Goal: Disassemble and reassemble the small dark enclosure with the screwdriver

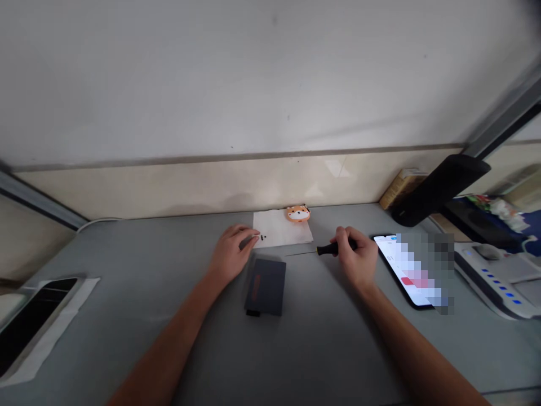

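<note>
My right hand (357, 256) grips the black handle of a screwdriver (327, 248). Its thin shaft points left, just above the desk. At the left edge of a white sheet of paper (279, 234), my left hand (232, 251) has its thumb and forefinger drawn together in a pinch. Whatever is between those fingertips is too small to make out. Tiny dark pieces (262, 237), perhaps screws, lie on the paper beside the fingertips. A flat dark grey rectangular case (268, 286) with reddish lettering rests on the desk between my forearms, touched by neither hand.
An orange dog-face case (298, 213) sits on the paper. To the right are a lit phone (406, 276), a white device with blue buttons (499, 282), a black cylinder (442, 189) and a book (401, 186). A dark-screened device (40, 316) lies at left. A wall borders the desk behind.
</note>
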Available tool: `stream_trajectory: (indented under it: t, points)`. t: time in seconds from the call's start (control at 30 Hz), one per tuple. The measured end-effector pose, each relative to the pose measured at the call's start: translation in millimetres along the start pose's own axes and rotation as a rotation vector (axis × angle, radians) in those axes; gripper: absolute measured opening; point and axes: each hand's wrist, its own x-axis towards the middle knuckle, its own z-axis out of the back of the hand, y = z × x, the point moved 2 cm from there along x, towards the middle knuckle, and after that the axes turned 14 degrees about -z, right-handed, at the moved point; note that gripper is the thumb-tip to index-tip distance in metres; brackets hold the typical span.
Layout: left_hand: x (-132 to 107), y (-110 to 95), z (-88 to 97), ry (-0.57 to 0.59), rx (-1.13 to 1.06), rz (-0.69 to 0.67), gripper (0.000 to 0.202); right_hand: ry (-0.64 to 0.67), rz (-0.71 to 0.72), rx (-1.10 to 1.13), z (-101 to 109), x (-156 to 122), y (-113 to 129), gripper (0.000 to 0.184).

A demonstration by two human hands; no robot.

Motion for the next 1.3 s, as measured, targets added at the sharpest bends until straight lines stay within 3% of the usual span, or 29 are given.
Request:
stream_trajectory:
  t: [0.07, 0.2, 0.27, 0.4, 0.57, 0.73, 0.8, 0.9, 1.03, 1.3]
  points:
    - [1.0, -5.8, 4.4, 0.058, -0.13, 0.007, 0.025, 0.011, -0.026, 0.004, 1.0, 1.2, 0.5, 0.044]
    - [-1.5, -25.0, 8.4, 0.426, -0.405, -0.01, 0.03, 0.093, -0.102, 0.041, -1.0, 6.3, 0.6, 0.053]
    - [-3.1, -34.9, 8.8, 0.524, -0.401, -0.003, 0.035, 0.171, -0.172, 0.072, -4.5, 9.0, -1.0, 0.057]
    - [-3.4, -52.4, 3.4, 0.558, -0.301, 0.11, 0.044, 0.336, -0.357, 0.227, -10.6, 12.0, -5.9, 0.065]
    - [-0.7, -66.6, -4.5, 0.467, -0.258, 0.206, 0.026, 0.39, -0.43, 0.454, -7.8, 16.4, -7.3, 0.059]
    - [-1.1, -60.1, -1.4, 0.396, -0.066, 0.31, 0.029, 0.136, -0.248, 0.399, 1.7, 23.2, -6.8, 0.051]
    - [-1.3, -55.1, 3.4, 0.396, -0.036, 0.243, 0.029, 0.001, -0.144, 0.324, 5.9, 21.7, -3.1, 0.045]
    - [-2.2, -48.4, 12.1, 0.442, -0.179, 0.053, 0.029, -0.117, 0.032, 0.192, 9.8, 13.6, 6.0, 0.032]
    - [-6.3, -44.3, 17.9, 0.581, -0.364, -0.095, 0.075, -0.089, 0.167, 0.001, 8.1, -0.8, 12.4, 0.02]
    - [-8.4, -57.1, -3.9, 0.5, -0.27, -0.126, 0.07, 0.006, 0.345, -0.116, 2.7, -19.0, 15.3, 0.017]
